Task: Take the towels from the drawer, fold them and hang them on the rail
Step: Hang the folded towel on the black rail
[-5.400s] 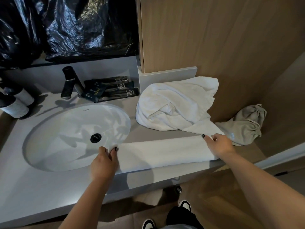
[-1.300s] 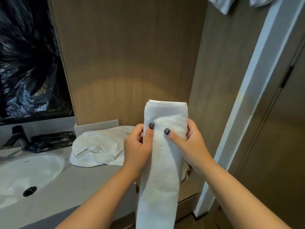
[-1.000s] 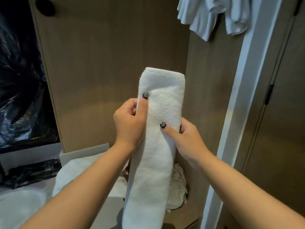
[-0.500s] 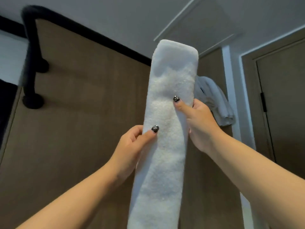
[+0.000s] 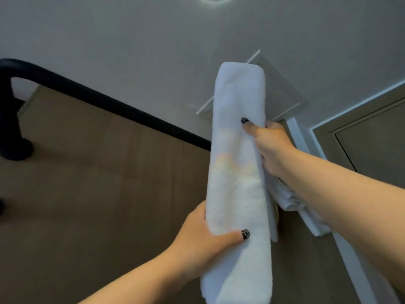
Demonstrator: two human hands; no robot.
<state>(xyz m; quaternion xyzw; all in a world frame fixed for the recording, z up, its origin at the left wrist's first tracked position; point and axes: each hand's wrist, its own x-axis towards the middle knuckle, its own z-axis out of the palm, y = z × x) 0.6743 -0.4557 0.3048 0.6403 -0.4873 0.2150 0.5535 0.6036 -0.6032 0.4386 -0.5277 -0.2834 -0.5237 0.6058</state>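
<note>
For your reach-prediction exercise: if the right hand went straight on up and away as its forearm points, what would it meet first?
Probably the black rail, hidden behind the folded towel that the right hand grips; depth is unclear.

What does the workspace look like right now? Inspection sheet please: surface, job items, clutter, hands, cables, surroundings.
Surface: nothing seen; the camera looks up at wall and ceiling.
Job's things: folded white towel held upright, top end above the black rail; not yet over it.
Clutter: white cloth hanging behind the right forearm.
Hands: left hand grips the towel low, right hand grips it higher.
Cables: nothing seen.
Surroundings: wood wall panel, ceiling hatch, door at right.
</note>
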